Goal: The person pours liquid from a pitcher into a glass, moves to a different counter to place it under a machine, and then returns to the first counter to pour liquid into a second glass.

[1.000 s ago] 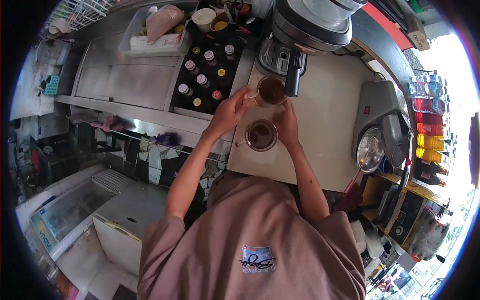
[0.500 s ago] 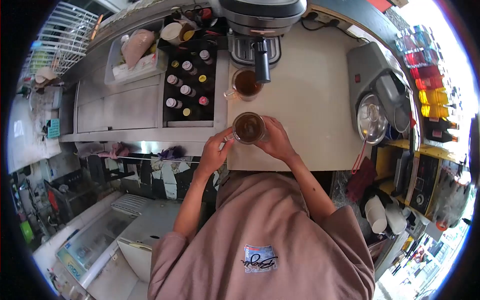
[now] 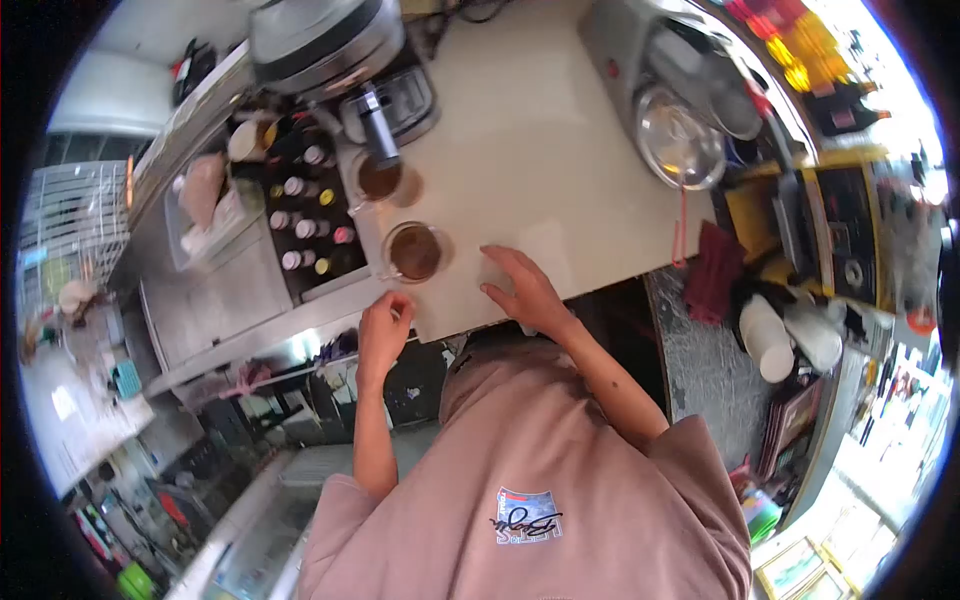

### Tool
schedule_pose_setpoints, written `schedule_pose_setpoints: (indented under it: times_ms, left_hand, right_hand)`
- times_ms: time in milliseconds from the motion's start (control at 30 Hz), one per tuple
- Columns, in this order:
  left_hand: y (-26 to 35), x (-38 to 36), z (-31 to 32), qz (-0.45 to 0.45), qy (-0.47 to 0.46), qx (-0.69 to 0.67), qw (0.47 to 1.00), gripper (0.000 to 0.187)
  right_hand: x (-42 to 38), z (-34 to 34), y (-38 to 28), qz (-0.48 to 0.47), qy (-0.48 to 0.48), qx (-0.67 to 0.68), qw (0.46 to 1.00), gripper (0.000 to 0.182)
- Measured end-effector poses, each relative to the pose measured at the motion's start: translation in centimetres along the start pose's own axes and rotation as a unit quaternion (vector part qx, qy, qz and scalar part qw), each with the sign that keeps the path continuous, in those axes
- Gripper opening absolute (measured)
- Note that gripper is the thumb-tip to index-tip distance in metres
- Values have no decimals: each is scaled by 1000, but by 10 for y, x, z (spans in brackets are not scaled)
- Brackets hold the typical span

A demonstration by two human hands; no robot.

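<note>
A glass mug of brown drink (image 3: 414, 251) stands on the pale countertop, its handle pointing down and to the left. Just below that handle, apart from it, is my left hand (image 3: 383, 338), fingers loosely curled and holding nothing. To the right of the mug my right hand (image 3: 527, 292) hovers over the counter with thumb and fingers spread, touching nothing. Farther back, a second glass mug (image 3: 379, 182) with a similar drink sits partly beneath the portafilter handle (image 3: 377, 128) of the coffee machine (image 3: 330, 45).
Left of the mugs, several capped bottles (image 3: 305, 228) stand in a recessed dark rack, beside a plastic bin (image 3: 207, 210). A grey machine (image 3: 640, 60) and a metal strainer (image 3: 680, 140) with a red loop occupy the right side. A dark red cloth (image 3: 714, 270) hangs near the counter's right edge.
Both hands have let go of the nearer mug, which now stands alone on the counter. My right hand has moved away to its right. The camera view has turned and shifted right.
</note>
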State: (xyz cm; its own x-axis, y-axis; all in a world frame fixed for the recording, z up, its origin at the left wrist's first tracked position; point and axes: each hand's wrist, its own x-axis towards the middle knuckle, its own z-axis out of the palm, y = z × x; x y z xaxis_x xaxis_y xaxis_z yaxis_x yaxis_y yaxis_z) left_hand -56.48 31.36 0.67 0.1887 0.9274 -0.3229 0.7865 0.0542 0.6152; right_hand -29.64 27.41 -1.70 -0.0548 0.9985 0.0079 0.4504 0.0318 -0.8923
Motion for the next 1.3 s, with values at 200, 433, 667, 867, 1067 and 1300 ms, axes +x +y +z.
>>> schedule_pose_setpoints:
  times_ms: [200, 433, 667, 867, 1067, 1300]
  left_hand:
    - [91, -10, 49, 100, -252, -7, 962, 24]
    - [227, -48, 160, 296, -373, 3, 879, 22]
    - [324, -139, 289, 457, -405, 59, 790, 17]
    - [362, -217, 374, 536, -424, 135, 717, 15]
    - [368, -251, 430, 653, -403, 156, 622, 14]
    - [372, -268, 434, 667, -386, 194, 607, 17]
  right_hand:
    - [-99, -47, 18, 77, 109, 11, 991, 37]
    - [-270, -109, 40, 223, 307, 31, 925, 19]
    - [-478, -122, 63, 288, 646, 41, 706, 16]
    - [-639, -107, 58, 353, 818, -58, 451, 14]
    - [-806, -129, 39, 376, 881, -180, 224, 18]
    - [-947, -215, 98, 469, 766, -406, 169, 45]
